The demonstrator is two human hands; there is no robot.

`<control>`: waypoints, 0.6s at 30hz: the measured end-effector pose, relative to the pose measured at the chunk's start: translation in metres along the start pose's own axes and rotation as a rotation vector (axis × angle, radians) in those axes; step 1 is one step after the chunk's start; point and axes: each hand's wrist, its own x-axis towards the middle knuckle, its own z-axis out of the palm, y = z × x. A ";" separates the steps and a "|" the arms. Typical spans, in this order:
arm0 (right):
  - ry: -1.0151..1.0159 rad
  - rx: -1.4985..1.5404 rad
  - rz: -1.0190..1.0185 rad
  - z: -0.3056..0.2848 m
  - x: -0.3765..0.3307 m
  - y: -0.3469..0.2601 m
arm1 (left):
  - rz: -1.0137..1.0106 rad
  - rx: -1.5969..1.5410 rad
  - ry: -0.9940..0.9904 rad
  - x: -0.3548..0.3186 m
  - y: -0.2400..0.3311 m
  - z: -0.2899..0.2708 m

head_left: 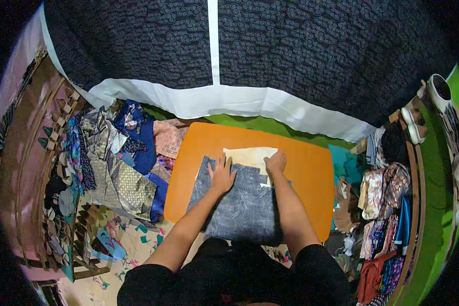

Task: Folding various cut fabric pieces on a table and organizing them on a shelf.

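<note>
Left grip (222, 176) flat on grey cloth (242, 204)

No packages, labels, signs or screens show, as far as the bent view lets one tell.

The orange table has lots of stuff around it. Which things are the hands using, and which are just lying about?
In use:
left hand flat on the grey cloth
right hand on the cream piece
orange table under them

Lying about:
heap of patterned fabrics
dark sheet with white border
folded cloths
shoes
</note>
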 end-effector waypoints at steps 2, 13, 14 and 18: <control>-0.020 0.002 0.110 0.006 0.004 0.001 | 0.024 0.085 0.054 0.023 -0.012 0.016; -0.215 0.763 -0.390 -0.001 -0.004 0.040 | -0.243 -0.285 -0.066 0.076 -0.059 0.031; -0.284 0.823 -0.385 -0.013 -0.014 0.041 | -0.165 -0.431 -0.044 0.076 -0.065 0.032; -0.061 0.638 -0.685 -0.030 -0.044 0.081 | 0.123 -0.534 0.147 0.055 -0.041 0.006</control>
